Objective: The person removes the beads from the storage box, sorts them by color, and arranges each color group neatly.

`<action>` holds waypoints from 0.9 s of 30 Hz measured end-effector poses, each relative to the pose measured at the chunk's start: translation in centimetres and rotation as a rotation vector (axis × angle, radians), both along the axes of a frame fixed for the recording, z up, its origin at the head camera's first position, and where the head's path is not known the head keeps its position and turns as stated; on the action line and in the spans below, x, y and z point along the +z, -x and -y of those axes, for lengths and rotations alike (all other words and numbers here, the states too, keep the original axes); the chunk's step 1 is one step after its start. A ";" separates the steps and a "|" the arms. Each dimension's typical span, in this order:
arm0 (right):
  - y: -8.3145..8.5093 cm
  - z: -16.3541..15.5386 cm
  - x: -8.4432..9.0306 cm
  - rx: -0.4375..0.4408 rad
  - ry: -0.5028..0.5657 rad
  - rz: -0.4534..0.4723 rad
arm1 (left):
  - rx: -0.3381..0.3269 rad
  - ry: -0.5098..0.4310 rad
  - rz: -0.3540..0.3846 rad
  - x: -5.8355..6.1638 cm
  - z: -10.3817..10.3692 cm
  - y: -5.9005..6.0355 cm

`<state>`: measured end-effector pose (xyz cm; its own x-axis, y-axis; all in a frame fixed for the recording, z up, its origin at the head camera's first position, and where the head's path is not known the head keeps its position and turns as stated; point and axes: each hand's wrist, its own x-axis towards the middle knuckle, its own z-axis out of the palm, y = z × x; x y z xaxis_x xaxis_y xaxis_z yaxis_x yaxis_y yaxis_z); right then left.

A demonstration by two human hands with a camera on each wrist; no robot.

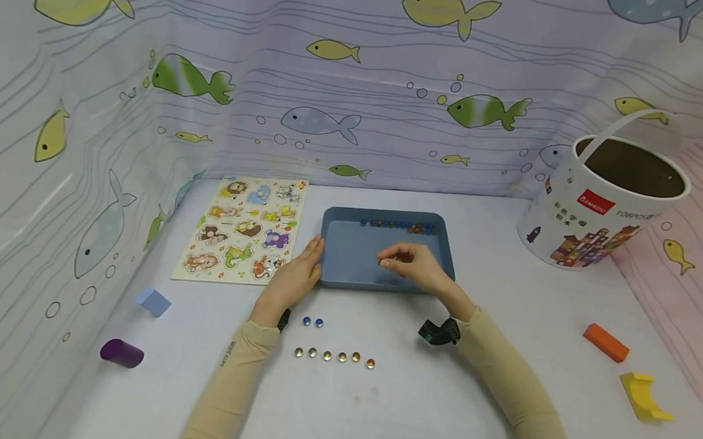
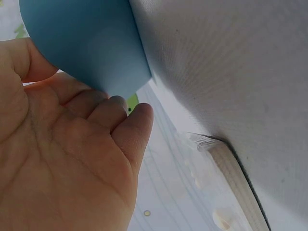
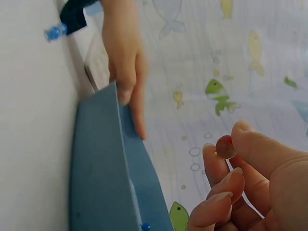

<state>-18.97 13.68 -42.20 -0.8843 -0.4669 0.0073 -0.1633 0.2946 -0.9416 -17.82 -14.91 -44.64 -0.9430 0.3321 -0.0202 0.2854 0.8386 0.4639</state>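
Right hand [image 1: 415,268]: thumb and a fingertip clamped on 1 marble, other fingers curled beneath.
Marble [image 3: 224,147]: 1, reddish, in that pinch, held over the tray and apart from it.
Pinch: a smooth ball could slip, so an even, gentle squeeze seems best — lowering it close to the tray's floor before parting the fingertips should limit rolling.
Tray [image 1: 353,249]: 1, blue-grey, under the grip.
Left hand [image 1: 297,269]: left of the grip, fingers extended against the tray's wall; steady pressure there, without tipping it, would help.
Tray marbles [image 1: 428,229]: beyond the grip along the far wall, blue and orange — too small and crowded to count surely.
Blue marbles [image 1: 306,321]: 2, left of the grip and on its near side.
Amber marbles [image 1: 327,356]: 6 in a row, nearer than the blue, the rightmost redder.
Puzzle board [image 1: 241,274]: 1, left of the grip, reaching beyond it.
Bucket [image 1: 572,214]: 1, right of the grip.
Blue block [image 1: 154,302], purple cylinder [image 1: 122,353]: 1 each, far left of the grip.
Orange block [image 1: 606,343], yellow block [image 1: 642,396]: 1 each, far right, nearer side.
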 end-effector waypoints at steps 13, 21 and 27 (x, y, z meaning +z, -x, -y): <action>-6.3 -1.4 -2.8 0.175 0.010 0.049 | -0.003 0.003 0.013 -0.2 -0.2 0.3; -8.4 -1.6 -4.7 0.215 -0.026 0.096 | -0.003 0.000 -0.001 -0.1 0.0 0.2; -9.3 -1.1 -4.9 0.283 -0.081 0.084 | -0.005 -0.001 0.000 -0.1 0.0 0.1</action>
<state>-9.63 14.75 -47.09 -0.7152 -0.6906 -0.1079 -0.1720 0.3235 -0.9304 -17.90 -14.90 -44.70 -0.9414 0.3368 -0.0195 0.2897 0.8365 0.4651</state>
